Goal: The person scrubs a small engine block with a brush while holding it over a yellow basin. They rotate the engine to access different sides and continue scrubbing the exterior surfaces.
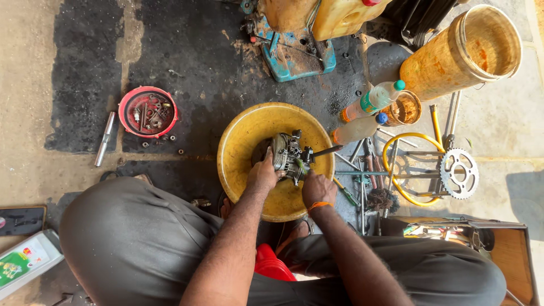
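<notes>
Oil-stained concrete floor (85, 56): yellow basin (243, 141), red tray (148, 111), two bottles (371, 102), sprocket (459, 173), bucket (462, 54).

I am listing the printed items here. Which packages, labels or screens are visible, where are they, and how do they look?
Flat white container with a green label: bottom left, on the floor.
Clear plastic bottle with a teal cap and a green-white label band: right of the yellow basin.
Screens or signs: none visible.
</notes>
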A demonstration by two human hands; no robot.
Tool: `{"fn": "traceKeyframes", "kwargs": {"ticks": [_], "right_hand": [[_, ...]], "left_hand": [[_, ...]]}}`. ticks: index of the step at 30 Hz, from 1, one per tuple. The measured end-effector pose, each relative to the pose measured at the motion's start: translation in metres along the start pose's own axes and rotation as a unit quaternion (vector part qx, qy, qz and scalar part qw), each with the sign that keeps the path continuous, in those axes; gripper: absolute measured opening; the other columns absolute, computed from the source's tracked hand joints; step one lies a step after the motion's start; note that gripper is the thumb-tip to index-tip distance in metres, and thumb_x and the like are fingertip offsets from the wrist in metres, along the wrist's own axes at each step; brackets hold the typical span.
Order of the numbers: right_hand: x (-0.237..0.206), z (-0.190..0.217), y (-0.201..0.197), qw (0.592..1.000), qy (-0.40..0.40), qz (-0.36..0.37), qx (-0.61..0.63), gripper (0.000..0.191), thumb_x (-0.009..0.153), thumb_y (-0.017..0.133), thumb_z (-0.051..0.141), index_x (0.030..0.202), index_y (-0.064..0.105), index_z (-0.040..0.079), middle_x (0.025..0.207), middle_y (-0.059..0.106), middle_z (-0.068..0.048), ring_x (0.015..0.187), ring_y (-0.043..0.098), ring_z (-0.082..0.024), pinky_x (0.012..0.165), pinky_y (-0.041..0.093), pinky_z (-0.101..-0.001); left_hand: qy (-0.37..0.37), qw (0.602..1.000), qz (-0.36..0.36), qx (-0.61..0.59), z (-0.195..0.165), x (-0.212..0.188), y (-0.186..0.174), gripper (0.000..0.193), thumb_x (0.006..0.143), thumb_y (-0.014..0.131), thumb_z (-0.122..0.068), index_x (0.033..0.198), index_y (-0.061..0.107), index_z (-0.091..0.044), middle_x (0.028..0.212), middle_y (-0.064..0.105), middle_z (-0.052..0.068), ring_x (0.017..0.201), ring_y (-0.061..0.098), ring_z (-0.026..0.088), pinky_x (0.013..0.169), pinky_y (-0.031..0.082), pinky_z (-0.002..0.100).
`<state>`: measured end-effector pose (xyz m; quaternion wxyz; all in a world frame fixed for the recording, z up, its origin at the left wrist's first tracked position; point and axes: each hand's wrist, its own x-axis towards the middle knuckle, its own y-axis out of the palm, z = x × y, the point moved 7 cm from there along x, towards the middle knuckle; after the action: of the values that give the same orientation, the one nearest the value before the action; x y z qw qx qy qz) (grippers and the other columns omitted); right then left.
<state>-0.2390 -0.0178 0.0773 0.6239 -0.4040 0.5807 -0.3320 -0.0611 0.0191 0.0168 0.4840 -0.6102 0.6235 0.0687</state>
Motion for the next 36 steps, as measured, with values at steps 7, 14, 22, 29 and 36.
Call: {"fn": "traceKeyframes", "kwargs": {"ticks": [7, 14, 22, 29, 36], "right_hand": [[0.018, 0.013, 0.003, 0.992, -0.073, 0.041, -0.094, 0.029, 0.106, 0.051, 0.032, 0.110, 0.073, 0.014, 0.104, 0.076, -0.015, 0.097, 0.076, -0.033, 0.080, 0.059, -0.0465], [0.031, -0.007, -0.020, 0.983, -0.097, 0.058, -0.144, 0.031, 0.110, 0.045, 0.037, 0.124, 0.066, 0.020, 0.093, 0.078, -0.012, 0.083, 0.079, -0.029, 0.074, 0.060, -0.0456], [0.071, -0.044, -0.026, 0.989, -0.131, 0.062, -0.013, 0.037, 0.099, 0.055, 0.049, 0.123, 0.070, 0.025, 0.105, 0.076, -0.012, 0.098, 0.072, -0.035, 0.086, 0.055, -0.0492], [0.103, -0.078, -0.007, 0.989, -0.125, 0.060, 0.061, 0.036, 0.103, 0.054, 0.040, 0.117, 0.071, 0.012, 0.100, 0.076, -0.019, 0.099, 0.072, -0.039, 0.089, 0.056, -0.0500], [0.096, -0.055, 0.040, 0.991, -0.066, 0.117, -0.028, 0.034, 0.101, 0.058, 0.038, 0.107, 0.068, 0.007, 0.099, 0.076, -0.020, 0.093, 0.075, -0.038, 0.082, 0.059, -0.0499]], "left_hand": [[-0.002, 1.000, 0.011, 0.000, -0.001, -0.004, -0.006, 0.099, 0.094, 0.072, -0.037, 0.168, 0.005, -0.027, 0.126, 0.069, 0.019, 0.115, 0.069, 0.034, 0.103, 0.054, 0.048], [-0.001, 1.000, 0.009, -0.012, 0.000, 0.000, -0.007, 0.100, 0.092, 0.073, -0.040, 0.166, 0.006, -0.027, 0.125, 0.069, 0.019, 0.116, 0.067, 0.034, 0.103, 0.054, 0.049], [-0.018, 1.000, -0.011, -0.002, -0.009, 0.011, -0.006, 0.103, 0.093, 0.073, -0.042, 0.165, 0.003, -0.020, 0.144, 0.048, 0.025, 0.113, 0.069, 0.037, 0.093, 0.062, 0.049], [-0.062, 0.995, -0.057, -0.045, -0.022, 0.039, -0.005, 0.102, 0.087, 0.081, -0.042, 0.163, 0.015, -0.020, 0.149, 0.045, 0.023, 0.123, 0.060, 0.039, 0.095, 0.059, 0.051], [-0.068, 0.990, -0.025, -0.122, -0.010, 0.076, -0.039, 0.091, 0.077, 0.082, -0.018, 0.158, 0.040, -0.028, 0.133, 0.067, 0.011, 0.119, 0.069, 0.029, 0.104, 0.055, 0.046]]}}
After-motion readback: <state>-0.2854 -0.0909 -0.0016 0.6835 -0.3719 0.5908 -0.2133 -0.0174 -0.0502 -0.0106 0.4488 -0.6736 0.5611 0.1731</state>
